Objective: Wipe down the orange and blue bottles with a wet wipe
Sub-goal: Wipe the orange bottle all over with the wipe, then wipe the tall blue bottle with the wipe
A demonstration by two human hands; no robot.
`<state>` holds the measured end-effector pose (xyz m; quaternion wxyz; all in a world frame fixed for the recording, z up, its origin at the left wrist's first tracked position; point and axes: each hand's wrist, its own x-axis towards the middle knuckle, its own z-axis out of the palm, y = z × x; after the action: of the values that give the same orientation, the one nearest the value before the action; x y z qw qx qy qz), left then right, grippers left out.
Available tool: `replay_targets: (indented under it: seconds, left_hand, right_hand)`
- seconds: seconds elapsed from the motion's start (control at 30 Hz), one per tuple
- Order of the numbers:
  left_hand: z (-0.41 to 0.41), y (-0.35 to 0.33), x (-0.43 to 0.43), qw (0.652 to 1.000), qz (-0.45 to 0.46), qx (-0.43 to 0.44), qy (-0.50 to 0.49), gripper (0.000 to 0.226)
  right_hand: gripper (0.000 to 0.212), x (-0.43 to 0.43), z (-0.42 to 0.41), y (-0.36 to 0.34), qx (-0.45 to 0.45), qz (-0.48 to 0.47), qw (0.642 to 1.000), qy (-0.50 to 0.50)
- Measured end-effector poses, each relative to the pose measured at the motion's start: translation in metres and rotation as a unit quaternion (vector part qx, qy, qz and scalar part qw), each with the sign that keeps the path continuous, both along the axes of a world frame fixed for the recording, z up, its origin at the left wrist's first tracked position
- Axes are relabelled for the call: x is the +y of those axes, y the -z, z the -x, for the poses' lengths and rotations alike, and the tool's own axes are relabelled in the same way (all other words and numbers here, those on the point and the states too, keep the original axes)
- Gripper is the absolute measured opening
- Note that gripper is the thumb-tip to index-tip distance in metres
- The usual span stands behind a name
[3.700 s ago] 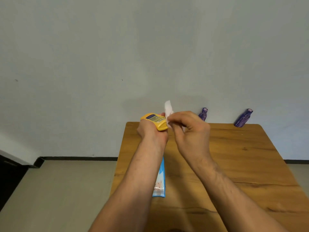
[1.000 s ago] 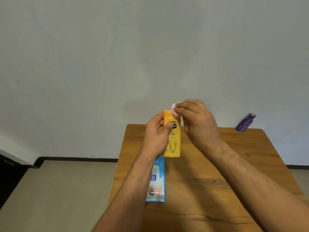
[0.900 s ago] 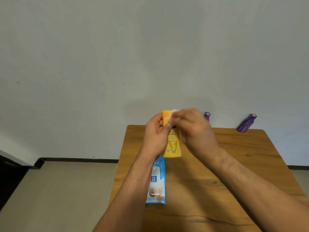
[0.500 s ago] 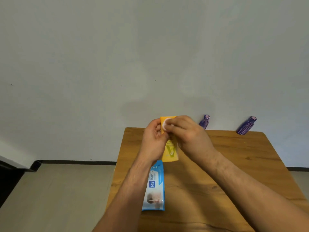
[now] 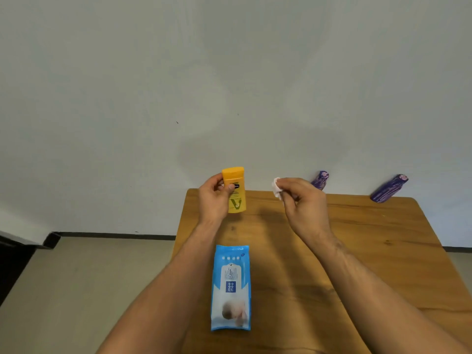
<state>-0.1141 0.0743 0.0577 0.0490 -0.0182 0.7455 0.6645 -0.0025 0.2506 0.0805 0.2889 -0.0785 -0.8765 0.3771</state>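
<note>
Centre frame, my left hand point(image 5: 213, 198) wraps the upright orange bottle point(image 5: 236, 194) at mid-body while my right hand point(image 5: 304, 204), further right, pinches the wadded wet wipe point(image 5: 276, 190); the bottle looks light, stiff and probably slick once damp, so I'd grip its sides firmly.

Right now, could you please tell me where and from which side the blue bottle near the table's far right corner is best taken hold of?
Probably round the broad middle of the blue bottle, approached from the near side: the wall stands close behind it, its top looks narrower, and nothing on the table blocks the front.
</note>
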Motion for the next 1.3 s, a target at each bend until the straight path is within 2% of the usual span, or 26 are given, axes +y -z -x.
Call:
replay_targets:
  seconds: [0.3,0.4,0.6,0.97,1.2,1.3]
  left_hand:
    - [0.065,0.078,0.015,0.996,0.093,0.003,-0.011,0.023]
    - [0.081,0.104,0.025,0.990,0.137,-0.023,-0.016,0.030]
    - [0.103,0.136,0.039,0.984,0.178,-0.020,-0.020,0.031]
    - [0.113,0.166,0.057,0.984,0.135,-0.014,-0.112,0.036]
    - [0.108,0.164,0.058,0.981,0.153,0.001,-0.122,0.036]
    - [0.100,0.159,0.058,0.977,0.164,-0.005,-0.135,0.042]
  right_hand:
    - [0.026,0.005,0.047,0.066,-0.050,0.053,0.997,0.007]
    - [0.027,0.008,0.065,0.088,-0.078,0.083,0.993,0.019]
    - [0.028,0.008,0.078,0.117,-0.135,0.087,0.987,0.018]
    - [0.030,0.007,0.075,0.138,-0.169,0.123,0.978,-0.003]
    - [0.030,0.011,0.072,0.136,-0.170,0.123,0.978,0.001]
    - [0.028,0.014,0.068,0.131,-0.188,0.152,0.970,0.017]
